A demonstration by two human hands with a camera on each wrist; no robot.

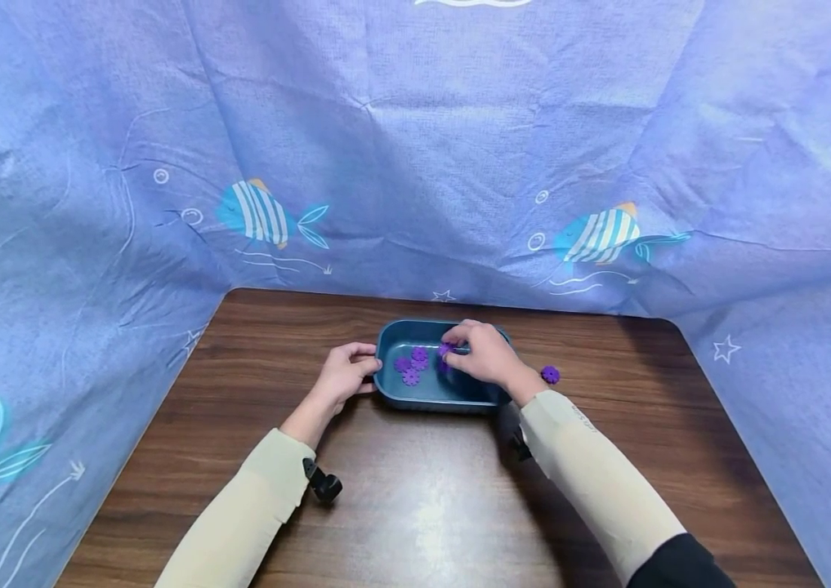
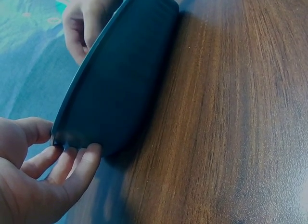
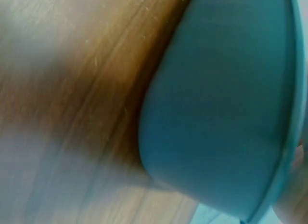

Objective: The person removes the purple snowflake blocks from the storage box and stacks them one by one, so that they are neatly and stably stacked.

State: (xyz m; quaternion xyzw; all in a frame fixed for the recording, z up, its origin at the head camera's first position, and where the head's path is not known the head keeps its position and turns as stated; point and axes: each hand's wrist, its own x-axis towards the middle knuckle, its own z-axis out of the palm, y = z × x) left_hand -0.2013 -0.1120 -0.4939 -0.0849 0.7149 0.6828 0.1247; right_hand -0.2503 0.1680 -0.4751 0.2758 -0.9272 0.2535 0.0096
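Observation:
A dark teal, rounded rectangular dish stands on the table. My left hand grips its left end, thumb at the rim and fingers against the outer wall, as the left wrist view also shows. Several purple flower-shaped pieces lie in the left part of the dish. Over the inside, my right hand pinches purple pieces between thumb and fingers; how many cannot be told. In the right wrist view the dish wall hides most of that hand.
One more purple flower-shaped piece lies on the wooden table, right of the dish. A blue cloth with fish prints hangs behind and beside the table. Small black devices are strapped at the wrists.

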